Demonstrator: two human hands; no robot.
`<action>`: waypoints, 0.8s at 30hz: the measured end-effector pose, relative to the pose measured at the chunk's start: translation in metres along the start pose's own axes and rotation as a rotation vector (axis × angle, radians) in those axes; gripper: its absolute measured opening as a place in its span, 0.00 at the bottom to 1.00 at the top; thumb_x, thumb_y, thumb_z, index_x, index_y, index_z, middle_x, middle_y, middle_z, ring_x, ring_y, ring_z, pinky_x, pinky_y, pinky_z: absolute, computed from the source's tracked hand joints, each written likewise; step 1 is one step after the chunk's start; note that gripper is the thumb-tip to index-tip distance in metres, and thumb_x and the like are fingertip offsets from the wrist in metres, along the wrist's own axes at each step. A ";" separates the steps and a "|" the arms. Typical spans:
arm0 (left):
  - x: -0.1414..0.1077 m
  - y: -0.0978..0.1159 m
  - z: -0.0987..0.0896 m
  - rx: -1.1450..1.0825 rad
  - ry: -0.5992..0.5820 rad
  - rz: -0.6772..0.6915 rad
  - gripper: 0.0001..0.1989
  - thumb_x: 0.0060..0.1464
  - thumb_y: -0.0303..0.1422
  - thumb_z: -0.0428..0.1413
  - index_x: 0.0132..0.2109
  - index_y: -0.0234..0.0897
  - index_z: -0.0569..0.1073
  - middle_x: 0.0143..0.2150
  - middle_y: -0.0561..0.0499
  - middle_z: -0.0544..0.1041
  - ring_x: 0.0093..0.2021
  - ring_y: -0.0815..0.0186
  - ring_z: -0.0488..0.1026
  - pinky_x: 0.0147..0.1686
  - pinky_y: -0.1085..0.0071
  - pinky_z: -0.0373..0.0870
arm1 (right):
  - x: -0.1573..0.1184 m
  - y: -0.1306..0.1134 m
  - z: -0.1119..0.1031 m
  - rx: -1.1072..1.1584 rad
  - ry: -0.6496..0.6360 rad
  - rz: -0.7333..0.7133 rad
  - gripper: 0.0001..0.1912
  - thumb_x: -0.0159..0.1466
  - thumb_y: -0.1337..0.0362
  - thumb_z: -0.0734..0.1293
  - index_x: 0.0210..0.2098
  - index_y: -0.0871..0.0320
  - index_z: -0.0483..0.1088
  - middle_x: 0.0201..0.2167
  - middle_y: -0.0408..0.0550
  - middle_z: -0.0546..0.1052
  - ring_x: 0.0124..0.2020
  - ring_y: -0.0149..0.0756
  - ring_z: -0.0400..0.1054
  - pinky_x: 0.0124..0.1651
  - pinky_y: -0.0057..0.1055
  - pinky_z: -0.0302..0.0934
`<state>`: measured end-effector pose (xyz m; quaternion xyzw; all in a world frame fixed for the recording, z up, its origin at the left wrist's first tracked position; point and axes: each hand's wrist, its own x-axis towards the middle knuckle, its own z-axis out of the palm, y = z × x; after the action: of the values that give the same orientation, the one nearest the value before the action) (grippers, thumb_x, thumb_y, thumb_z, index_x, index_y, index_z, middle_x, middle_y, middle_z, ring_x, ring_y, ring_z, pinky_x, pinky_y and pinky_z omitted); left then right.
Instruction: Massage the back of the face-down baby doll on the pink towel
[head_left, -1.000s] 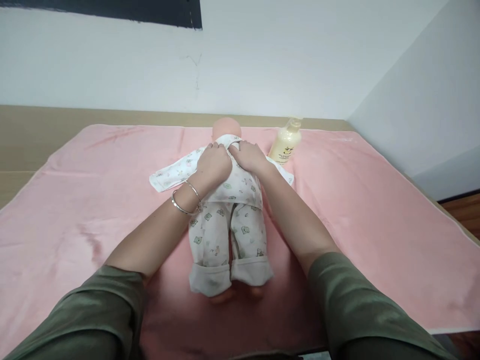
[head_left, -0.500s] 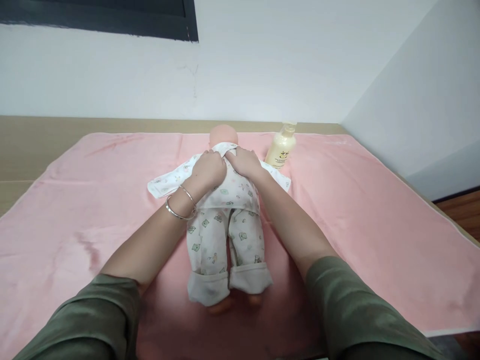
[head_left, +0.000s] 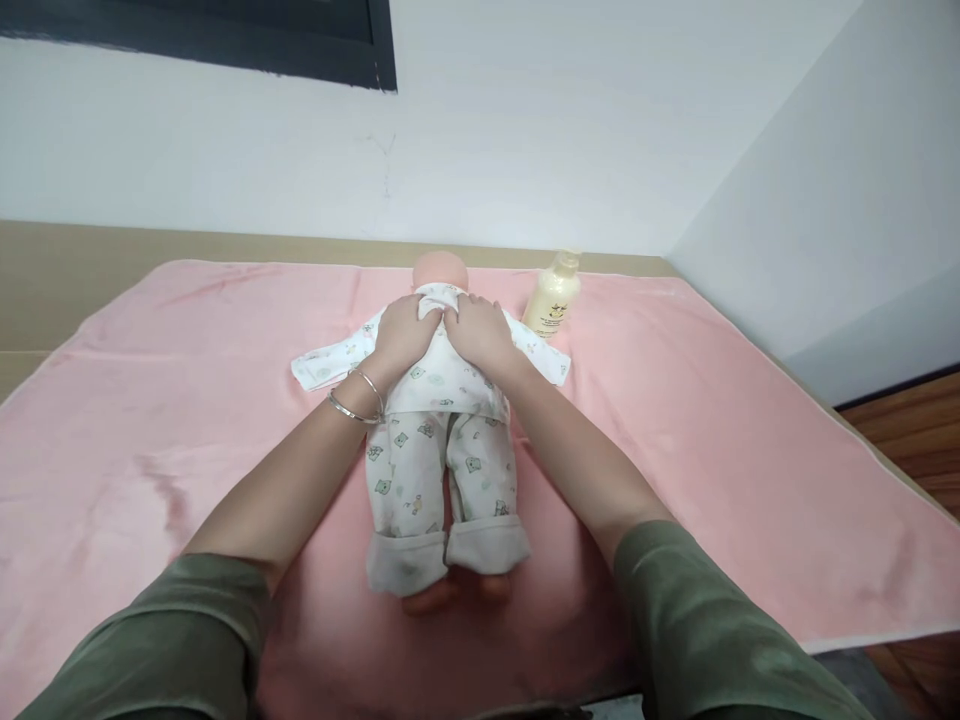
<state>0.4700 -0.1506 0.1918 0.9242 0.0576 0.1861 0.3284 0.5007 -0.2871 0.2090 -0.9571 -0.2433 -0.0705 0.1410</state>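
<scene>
A baby doll [head_left: 440, 271] lies on a pink mat [head_left: 697, 450], its head toward the wall and its feet toward me. It wears a white printed top [head_left: 450, 385] with the sleeves spread sideways, and matching trousers [head_left: 409, 470] with turned-up cuffs. My left hand [head_left: 405, 332], with silver bangles at the wrist, rests flat on the left of the top, just below the collar. Beside it, my right hand [head_left: 480, 335] lies flat on the right of the top, fingers pointing toward the head. The thumbs nearly meet over the middle. Neither hand grips anything.
A pump bottle [head_left: 553, 297] of pale yellow liquid stands on the mat, right of the doll's head, close to the right sleeve. Behind the mat runs a wooden ledge [head_left: 75, 260] against the white wall. A dark frame [head_left: 300, 40] is at the upper left.
My fingers were bunched at the collar of the top; now they have let go and lie flat on it. The view has shifted slightly.
</scene>
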 end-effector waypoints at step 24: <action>-0.004 -0.004 -0.013 0.048 -0.084 -0.067 0.22 0.65 0.43 0.47 0.55 0.35 0.76 0.57 0.36 0.79 0.57 0.46 0.75 0.59 0.52 0.70 | -0.014 -0.018 -0.011 -0.133 -0.044 -0.044 0.23 0.74 0.63 0.53 0.57 0.73 0.70 0.56 0.71 0.77 0.58 0.58 0.71 0.63 0.46 0.59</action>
<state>0.4611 -0.1412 0.1976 0.9363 0.0793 0.1348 0.3143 0.4790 -0.2817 0.2209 -0.9600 -0.2622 -0.0684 0.0700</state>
